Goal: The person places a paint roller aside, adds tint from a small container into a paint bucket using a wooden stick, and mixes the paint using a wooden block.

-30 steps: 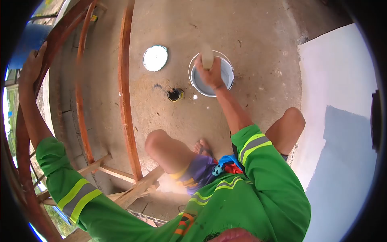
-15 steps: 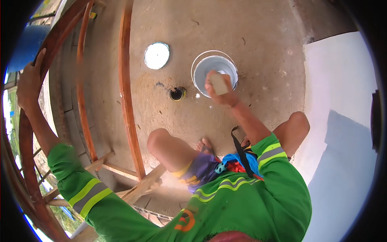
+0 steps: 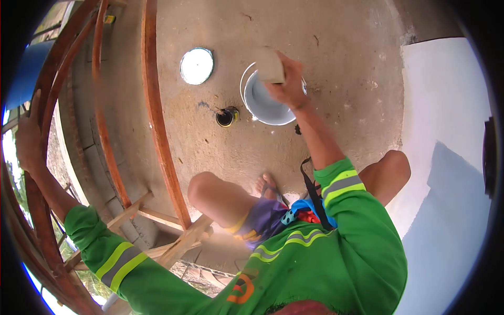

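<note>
My right hand (image 3: 289, 81) is closed round a flat beige block (image 3: 269, 65), whose exact kind I cannot make out. Hand and block are above the grey-white bucket (image 3: 268, 107) on the floor, hiding part of its rim. Its wire handle lies over to the left side. On the left, my left hand (image 3: 30, 139) grips a reddish-brown wooden frame (image 3: 44, 239), with the fingers pointing up along the wood.
A small open can (image 3: 226, 117) with dark contents stands left of the bucket. Beyond it lies a round white lid (image 3: 197, 66). A long wooden bar (image 3: 160, 121) crosses between my left arm and knee. A partly blue-painted white wall (image 3: 446, 105) rises at right.
My right hand has lifted the beige block up and slightly left, and it looks larger and turned. The view has shifted a little. My left hand stays on the wooden frame.
</note>
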Motion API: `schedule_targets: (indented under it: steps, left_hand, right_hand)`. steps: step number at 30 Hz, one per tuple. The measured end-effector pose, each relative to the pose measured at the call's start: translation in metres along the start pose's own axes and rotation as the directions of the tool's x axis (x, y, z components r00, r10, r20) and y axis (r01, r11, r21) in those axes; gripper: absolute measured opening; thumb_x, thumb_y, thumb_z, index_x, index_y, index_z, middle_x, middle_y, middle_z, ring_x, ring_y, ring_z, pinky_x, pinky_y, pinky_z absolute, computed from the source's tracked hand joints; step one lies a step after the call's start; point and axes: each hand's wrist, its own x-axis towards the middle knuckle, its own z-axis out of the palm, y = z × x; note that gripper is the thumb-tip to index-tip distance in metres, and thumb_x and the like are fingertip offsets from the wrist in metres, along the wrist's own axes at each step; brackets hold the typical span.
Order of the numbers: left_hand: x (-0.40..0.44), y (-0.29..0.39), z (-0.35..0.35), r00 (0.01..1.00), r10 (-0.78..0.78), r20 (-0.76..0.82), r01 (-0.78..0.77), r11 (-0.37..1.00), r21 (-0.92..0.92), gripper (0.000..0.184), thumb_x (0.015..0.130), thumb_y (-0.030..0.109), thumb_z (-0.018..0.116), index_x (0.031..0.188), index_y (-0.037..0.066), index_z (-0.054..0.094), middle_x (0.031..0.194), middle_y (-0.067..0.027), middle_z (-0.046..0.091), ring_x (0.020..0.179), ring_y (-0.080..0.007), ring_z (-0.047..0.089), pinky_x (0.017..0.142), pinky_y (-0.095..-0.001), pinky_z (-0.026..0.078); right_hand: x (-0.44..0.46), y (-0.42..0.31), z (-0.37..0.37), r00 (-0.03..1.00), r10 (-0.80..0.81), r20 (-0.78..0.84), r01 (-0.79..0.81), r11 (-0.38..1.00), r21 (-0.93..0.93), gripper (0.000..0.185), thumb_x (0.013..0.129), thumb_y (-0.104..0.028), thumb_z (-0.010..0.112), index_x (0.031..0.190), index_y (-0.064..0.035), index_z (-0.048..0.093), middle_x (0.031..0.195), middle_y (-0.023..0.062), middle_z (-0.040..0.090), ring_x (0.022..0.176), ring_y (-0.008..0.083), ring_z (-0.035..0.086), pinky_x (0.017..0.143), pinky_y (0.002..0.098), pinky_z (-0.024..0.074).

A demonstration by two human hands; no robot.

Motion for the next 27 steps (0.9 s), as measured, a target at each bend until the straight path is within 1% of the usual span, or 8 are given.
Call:
schedule_targets:
  steps: [1, 6, 9, 13, 15, 19, 22, 27]
  left_hand:
    - [0.004, -0.005, 0.004, 1.000, 0.003, 0.008, -0.003, 1.000, 0.019, 0.056, 0.108, 0.016, 0.031, 0.156, 0.045, 0.024, 0.128, -0.0173, 0.064, 0.103, -0.0387, 0.068, 0.087, -0.0503, 0.055]
    - [-0.004, 0.005, -0.015, 0.994, 0.052, 0.100, -0.056, 0.998, 0.038, 0.048, 0.109, 0.029, 0.027, 0.155, 0.043, 0.030, 0.136, -0.0147, 0.061, 0.110, -0.0392, 0.066, 0.090, -0.0502, 0.054]
    - [-0.010, 0.011, -0.024, 0.995, 0.005, 0.095, 0.007, 0.991, -0.135, 0.051, 0.106, 0.050, 0.027, 0.150, 0.031, 0.047, 0.133, -0.0153, 0.064, 0.114, -0.0410, 0.064, 0.098, -0.0512, 0.049]
    - [-0.022, 0.040, -0.060, 0.962, -0.197, 0.187, 0.238, 0.943, -0.232, 0.060, 0.103, 0.061, 0.028, 0.143, 0.027, 0.055, 0.130, -0.0159, 0.066, 0.116, -0.0427, 0.062, 0.101, -0.0510, 0.046]
    - [-0.014, 0.022, -0.041, 0.987, -0.103, 0.125, 0.135, 0.951, -0.279, 0.068, 0.099, 0.069, 0.030, 0.143, 0.024, 0.056, 0.130, -0.0164, 0.066, 0.116, -0.0421, 0.062, 0.101, -0.0514, 0.046]
    - [-0.010, 0.023, -0.043, 0.957, -0.214, 0.194, 0.261, 0.929, -0.263, 0.087, 0.088, 0.085, 0.033, 0.133, 0.017, 0.065, 0.121, -0.0195, 0.069, 0.114, -0.0403, 0.065, 0.100, -0.0527, 0.046]
    - [-0.015, 0.032, -0.056, 0.950, -0.210, 0.231, 0.269, 0.927, -0.262, 0.087, 0.090, 0.082, 0.032, 0.135, 0.013, 0.063, 0.128, -0.0200, 0.066, 0.121, -0.0387, 0.061, 0.104, -0.0490, 0.044]
    - [-0.015, 0.033, -0.057, 0.956, -0.177, 0.235, 0.249, 0.913, -0.323, 0.089, 0.089, 0.083, 0.034, 0.136, 0.013, 0.063, 0.127, -0.0218, 0.066, 0.122, -0.0398, 0.060, 0.106, -0.0492, 0.043]
  right_hand:
    - [-0.007, 0.005, 0.016, 0.993, -0.063, 0.103, 0.060, 0.998, 0.032, 0.014, 0.070, -0.015, 0.071, 0.081, -0.0082, 0.064, 0.070, 0.0068, 0.064, 0.062, 0.0113, 0.061, 0.057, 0.0324, 0.0488]
    - [-0.065, 0.009, 0.005, 0.868, -0.282, 0.409, 0.248, 0.959, 0.136, 0.014, 0.068, -0.014, 0.071, 0.078, -0.0094, 0.062, 0.067, 0.0091, 0.064, 0.057, 0.0203, 0.064, 0.053, 0.0325, 0.0488]
    - [-0.023, -0.009, -0.018, 0.997, -0.063, 0.034, 0.057, 0.986, 0.154, 0.018, 0.065, -0.016, 0.071, 0.074, -0.0106, 0.057, 0.065, 0.0071, 0.060, 0.056, 0.0248, 0.062, 0.052, 0.0335, 0.0474]
    - [-0.026, 0.009, 0.030, 0.950, -0.224, 0.217, 0.215, 0.974, 0.067, 0.018, 0.065, -0.014, 0.073, 0.075, -0.0112, 0.059, 0.069, 0.0059, 0.063, 0.059, 0.0239, 0.065, 0.054, 0.0327, 0.0487]
    - [-0.062, 0.007, 0.034, 0.861, -0.312, 0.402, 0.313, 0.947, 0.065, 0.017, 0.066, -0.013, 0.074, 0.077, -0.0109, 0.061, 0.071, 0.0064, 0.066, 0.061, 0.0241, 0.066, 0.055, 0.0323, 0.0494]
    - [-0.037, -0.003, -0.029, 0.954, -0.140, 0.264, 0.087, 0.975, 0.203, 0.018, 0.065, -0.015, 0.074, 0.077, -0.0104, 0.062, 0.070, 0.0065, 0.064, 0.062, 0.0256, 0.067, 0.055, 0.0352, 0.0497]
    - [-0.008, 0.010, 0.017, 0.983, -0.155, 0.094, 0.157, 0.987, -0.018, 0.018, 0.064, -0.015, 0.075, 0.077, -0.0107, 0.063, 0.069, 0.0068, 0.063, 0.064, 0.0257, 0.067, 0.056, 0.0360, 0.0505]
    - [-0.069, 0.000, 0.008, 0.906, -0.215, 0.366, 0.196, 0.976, 0.091, 0.019, 0.066, -0.017, 0.075, 0.078, -0.0114, 0.061, 0.068, 0.0075, 0.062, 0.062, 0.0273, 0.065, 0.056, 0.0355, 0.0495]
